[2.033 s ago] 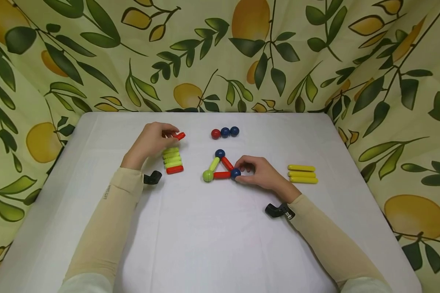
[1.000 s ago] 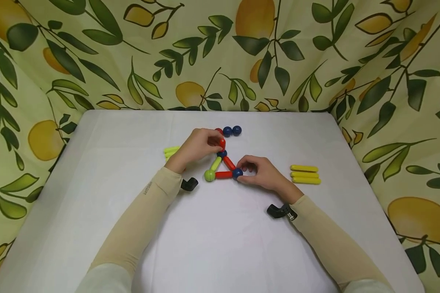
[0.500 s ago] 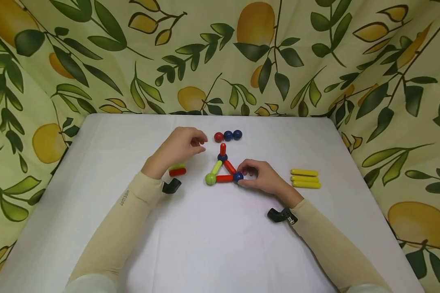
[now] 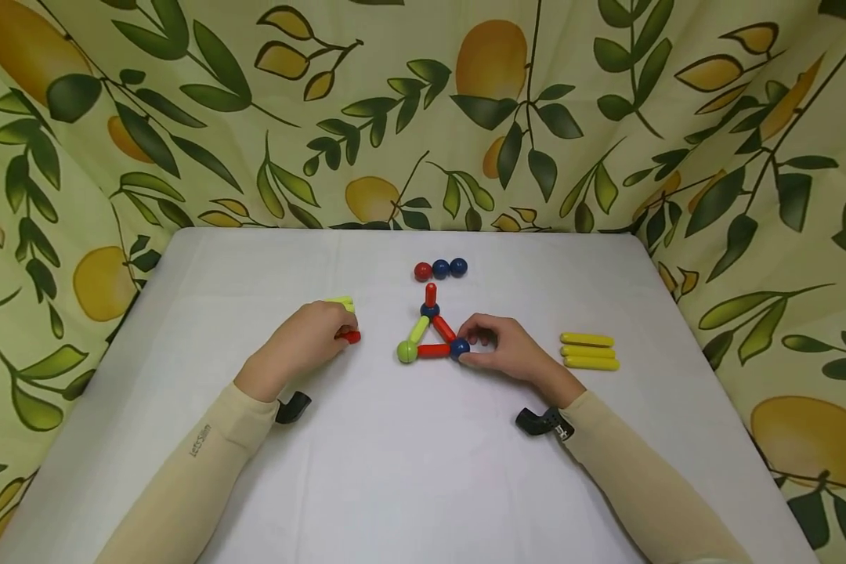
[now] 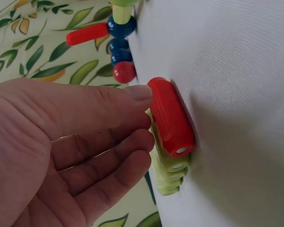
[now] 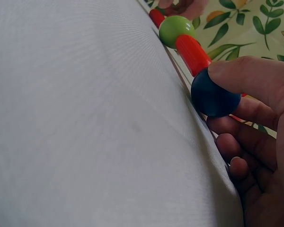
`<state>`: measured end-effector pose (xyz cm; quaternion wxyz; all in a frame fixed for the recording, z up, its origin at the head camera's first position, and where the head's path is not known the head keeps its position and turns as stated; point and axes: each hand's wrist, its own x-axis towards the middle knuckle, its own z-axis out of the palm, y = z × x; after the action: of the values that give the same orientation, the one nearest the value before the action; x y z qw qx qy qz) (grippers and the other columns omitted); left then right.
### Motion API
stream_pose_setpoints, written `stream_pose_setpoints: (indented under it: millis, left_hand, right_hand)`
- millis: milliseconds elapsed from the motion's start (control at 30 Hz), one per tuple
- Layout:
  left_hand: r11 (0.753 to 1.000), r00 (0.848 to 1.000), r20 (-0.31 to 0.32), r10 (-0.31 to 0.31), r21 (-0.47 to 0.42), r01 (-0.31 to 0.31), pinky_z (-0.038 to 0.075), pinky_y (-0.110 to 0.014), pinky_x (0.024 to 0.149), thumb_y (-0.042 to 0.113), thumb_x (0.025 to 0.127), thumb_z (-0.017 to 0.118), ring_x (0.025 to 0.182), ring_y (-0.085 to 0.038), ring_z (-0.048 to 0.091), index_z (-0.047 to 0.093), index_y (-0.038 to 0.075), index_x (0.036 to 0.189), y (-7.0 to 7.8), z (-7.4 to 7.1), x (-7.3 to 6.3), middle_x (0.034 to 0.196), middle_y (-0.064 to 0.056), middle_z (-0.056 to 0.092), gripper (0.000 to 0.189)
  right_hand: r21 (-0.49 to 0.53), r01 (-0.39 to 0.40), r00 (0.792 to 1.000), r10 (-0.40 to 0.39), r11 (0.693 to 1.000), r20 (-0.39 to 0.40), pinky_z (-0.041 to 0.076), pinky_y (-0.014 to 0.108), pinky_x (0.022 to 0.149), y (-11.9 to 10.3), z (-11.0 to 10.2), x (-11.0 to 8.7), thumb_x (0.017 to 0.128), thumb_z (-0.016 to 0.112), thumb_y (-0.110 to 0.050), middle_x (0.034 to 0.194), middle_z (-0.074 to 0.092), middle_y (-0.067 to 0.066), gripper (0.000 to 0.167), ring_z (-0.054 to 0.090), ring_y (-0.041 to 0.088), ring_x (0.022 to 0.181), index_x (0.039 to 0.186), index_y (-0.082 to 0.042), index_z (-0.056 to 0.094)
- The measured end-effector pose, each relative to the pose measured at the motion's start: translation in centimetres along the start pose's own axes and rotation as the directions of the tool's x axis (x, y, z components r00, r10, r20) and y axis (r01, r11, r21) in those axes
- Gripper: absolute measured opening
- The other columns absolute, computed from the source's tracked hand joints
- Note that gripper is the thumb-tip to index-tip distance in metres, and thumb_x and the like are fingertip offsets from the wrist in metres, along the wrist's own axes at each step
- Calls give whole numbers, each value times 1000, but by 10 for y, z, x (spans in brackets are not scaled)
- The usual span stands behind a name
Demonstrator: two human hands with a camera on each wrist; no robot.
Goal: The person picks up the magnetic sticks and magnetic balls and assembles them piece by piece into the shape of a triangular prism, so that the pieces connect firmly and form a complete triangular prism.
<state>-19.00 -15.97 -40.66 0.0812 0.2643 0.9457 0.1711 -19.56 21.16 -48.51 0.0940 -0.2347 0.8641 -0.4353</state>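
Observation:
My left hand is at the stack of short rods, thumb and fingers pinching a red magnetic rod that still lies on the table. Beside that rod lie several light-green rods, partly hidden. My right hand pinches the blue ball at the right corner of a flat triangle. A green ball forms its left corner and another blue ball its far corner. Two red rods and one green rod link the balls. An upright red rod stands on the far blue ball.
Behind the triangle sit a loose red ball and two blue balls in a row. Three longer yellow rods lie to the right of my right hand. A patterned curtain borders the white table.
My left hand carried a red rod from the left to the far blue ball, left it standing there, then came back to the short rods. The right hand stays on its blue ball.

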Motion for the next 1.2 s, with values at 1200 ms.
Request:
stream_pose_setpoints:
  millis: [1200]
  left_hand:
    - [885,973,-216,80,-434,-169,62,-47,89,9,92,89,89,-15,71,80,10,107,15,-3,4,99,5,76,18]
  right_hand:
    - [-4,-5,1000,5,1000,-3,49,39,85,0,2,-1,90,91,-23,101,66,-2,29,58,23,97,114,-20,75]
